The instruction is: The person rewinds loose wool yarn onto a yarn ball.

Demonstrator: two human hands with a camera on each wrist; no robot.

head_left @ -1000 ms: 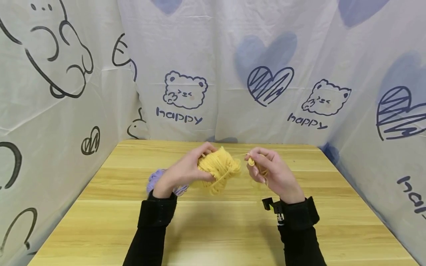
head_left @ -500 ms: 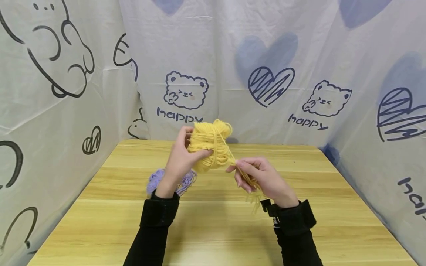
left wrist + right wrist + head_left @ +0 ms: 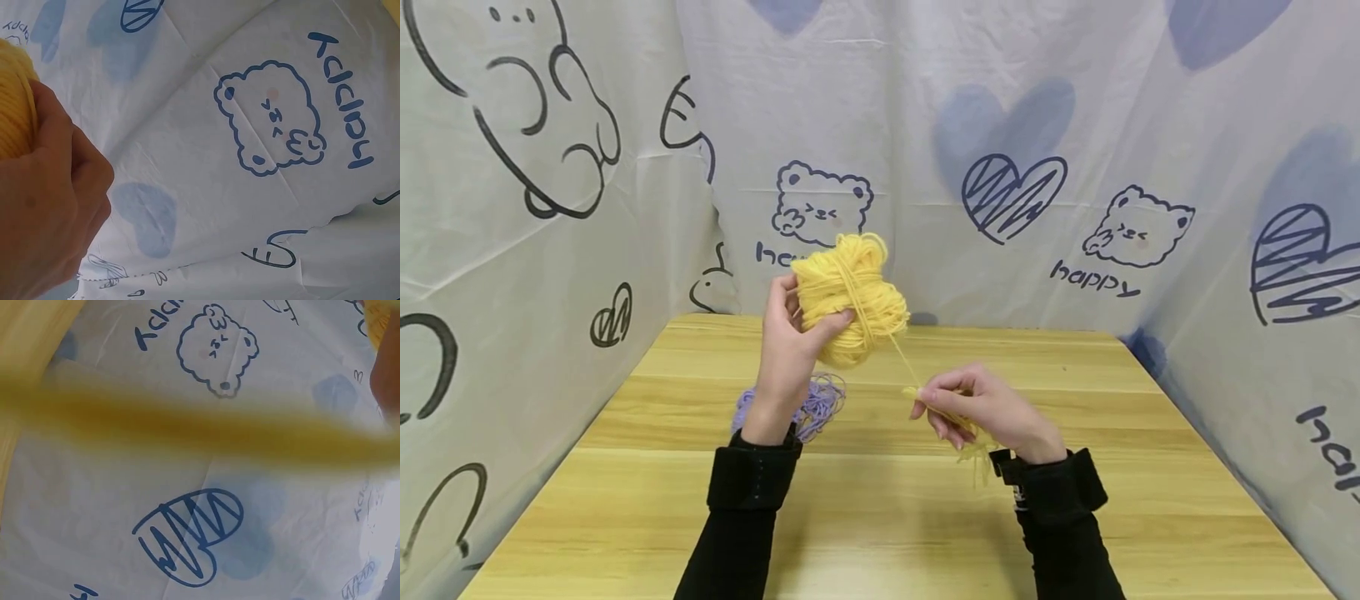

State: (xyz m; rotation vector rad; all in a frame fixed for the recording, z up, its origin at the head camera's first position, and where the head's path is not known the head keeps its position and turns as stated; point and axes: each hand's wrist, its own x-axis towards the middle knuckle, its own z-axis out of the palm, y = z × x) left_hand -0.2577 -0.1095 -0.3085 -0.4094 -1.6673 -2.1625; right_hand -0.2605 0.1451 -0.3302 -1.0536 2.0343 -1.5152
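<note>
A bundle of yellow yarn (image 3: 842,304) is held up above the table by my left hand (image 3: 787,346), its thumb across the front and its fingers behind. In the left wrist view the yarn bundle (image 3: 14,100) shows only at the left edge, beside the hand (image 3: 56,187). A single taut strand (image 3: 906,360) runs from the bundle down to my right hand (image 3: 992,408), which pinches it between thumb and index finger. Loose yellow yarn ends (image 3: 976,458) hang below that hand. Across the right wrist view a blurred yellow strand (image 3: 206,434) passes close to the camera.
A purple yarn skein (image 3: 820,408) lies on the wooden table (image 3: 880,517), partly hidden behind my left wrist. White cloth walls (image 3: 910,125) with printed bears and hearts enclose the table at the back and both sides.
My left hand has lifted the yellow bundle up and to the left. My right hand has come lower and slightly left, and the strand between them now shows longer.
</note>
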